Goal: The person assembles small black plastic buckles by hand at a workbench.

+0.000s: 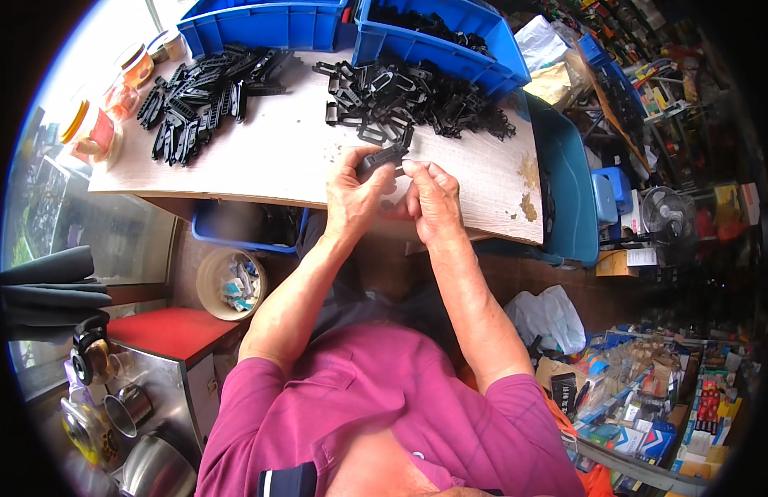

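Above the table's near edge, my left hand (351,197) is closed on a black plastic part (385,157), gripped between thumb and fingers. Close beside it on the right, my right hand (436,199) is closed too, thumb and forefinger pinched together at the part's near end. What lies in that pinch is too small to make out. Just beyond my hands spreads a heap of black plastic frames (400,91). Farther left lies a pile of longer black plastic pieces (203,99), which look like assembled parts.
Two blue bins, one at the back (264,31) and one on the right (501,60), border the light table (483,178). Jars (92,132) stand at its left end. Below are a waste bucket (203,282) and a red-topped cabinet (164,331). A teal tub (578,199) sits right.
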A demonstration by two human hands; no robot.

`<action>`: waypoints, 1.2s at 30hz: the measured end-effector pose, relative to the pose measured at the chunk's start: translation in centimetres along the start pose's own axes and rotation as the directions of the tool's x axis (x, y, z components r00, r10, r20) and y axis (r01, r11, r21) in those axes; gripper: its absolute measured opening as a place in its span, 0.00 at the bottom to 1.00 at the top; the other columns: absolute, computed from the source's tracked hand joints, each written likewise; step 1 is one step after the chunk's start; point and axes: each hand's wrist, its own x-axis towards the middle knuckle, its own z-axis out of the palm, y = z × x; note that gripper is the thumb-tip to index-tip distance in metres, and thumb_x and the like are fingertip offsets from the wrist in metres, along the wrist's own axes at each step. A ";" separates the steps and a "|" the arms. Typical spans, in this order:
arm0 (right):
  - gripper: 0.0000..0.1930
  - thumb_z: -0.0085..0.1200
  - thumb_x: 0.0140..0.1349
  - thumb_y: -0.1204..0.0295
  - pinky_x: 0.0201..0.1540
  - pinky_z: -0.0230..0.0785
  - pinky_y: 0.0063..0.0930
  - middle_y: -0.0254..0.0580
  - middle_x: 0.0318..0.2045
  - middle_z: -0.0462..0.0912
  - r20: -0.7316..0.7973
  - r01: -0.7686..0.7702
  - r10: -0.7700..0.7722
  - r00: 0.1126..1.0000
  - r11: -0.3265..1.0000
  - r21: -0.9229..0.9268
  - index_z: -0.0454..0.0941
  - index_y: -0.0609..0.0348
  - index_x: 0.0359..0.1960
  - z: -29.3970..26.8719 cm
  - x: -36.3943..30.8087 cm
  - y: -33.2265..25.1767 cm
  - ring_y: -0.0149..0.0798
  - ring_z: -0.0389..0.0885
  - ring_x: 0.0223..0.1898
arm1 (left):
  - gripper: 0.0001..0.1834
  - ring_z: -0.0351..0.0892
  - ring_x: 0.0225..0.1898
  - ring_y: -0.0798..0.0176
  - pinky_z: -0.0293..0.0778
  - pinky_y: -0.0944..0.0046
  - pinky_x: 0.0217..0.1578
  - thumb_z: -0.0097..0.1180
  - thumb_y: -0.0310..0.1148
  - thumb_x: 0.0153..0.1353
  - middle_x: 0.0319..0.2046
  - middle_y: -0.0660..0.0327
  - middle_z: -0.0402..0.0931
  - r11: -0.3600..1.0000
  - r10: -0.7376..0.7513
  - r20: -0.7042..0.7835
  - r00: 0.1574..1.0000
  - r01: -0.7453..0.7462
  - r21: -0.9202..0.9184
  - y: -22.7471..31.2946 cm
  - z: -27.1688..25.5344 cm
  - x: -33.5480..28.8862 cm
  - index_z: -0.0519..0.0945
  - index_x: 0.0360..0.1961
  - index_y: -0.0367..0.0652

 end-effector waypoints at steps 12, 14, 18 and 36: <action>0.08 0.56 0.62 0.68 0.15 0.64 0.24 0.30 0.09 0.65 0.040 0.235 -0.242 0.969 0.963 0.132 0.73 0.59 0.30 -0.2 0.3 -2.1 0.29 0.65 0.09 | 0.14 0.74 0.20 0.74 0.75 0.73 0.22 0.59 0.25 0.59 0.23 0.64 0.76 0.980 -0.201 0.090 0.976 0.201 0.010 1.6 -0.2 -0.2 0.77 0.46 0.37; 0.07 0.57 0.61 0.70 0.14 0.63 0.23 0.30 0.09 0.66 0.047 0.207 -0.215 0.975 0.968 0.140 0.73 0.59 0.30 -0.4 0.4 -1.8 0.29 0.65 0.09 | 0.14 0.74 0.20 0.75 0.74 0.73 0.21 0.60 0.26 0.57 0.23 0.65 0.75 0.972 -0.195 0.125 0.973 0.175 0.156 1.4 -0.1 -0.1 0.77 0.45 0.36; 0.05 0.55 0.63 0.72 0.15 0.64 0.25 0.31 0.10 0.65 0.116 0.168 -0.179 0.977 0.981 0.098 0.73 0.58 0.35 -1.2 0.6 -0.9 0.29 0.63 0.10 | 0.14 0.74 0.21 0.74 0.74 0.72 0.21 0.59 0.27 0.56 0.23 0.65 0.75 0.965 -0.161 0.144 0.976 0.125 0.231 1.3 0.1 0.0 0.77 0.44 0.35; 0.08 0.57 0.62 0.67 0.14 0.62 0.21 0.27 0.10 0.66 0.093 0.157 -0.161 0.983 0.986 0.052 0.73 0.56 0.32 -1.5 0.2 0.0 0.24 0.60 0.09 | 0.14 0.72 0.19 0.74 0.72 0.73 0.20 0.61 0.38 0.62 0.23 0.65 0.75 0.943 -0.186 0.084 0.979 0.154 0.296 1.3 0.6 0.4 0.79 0.40 0.38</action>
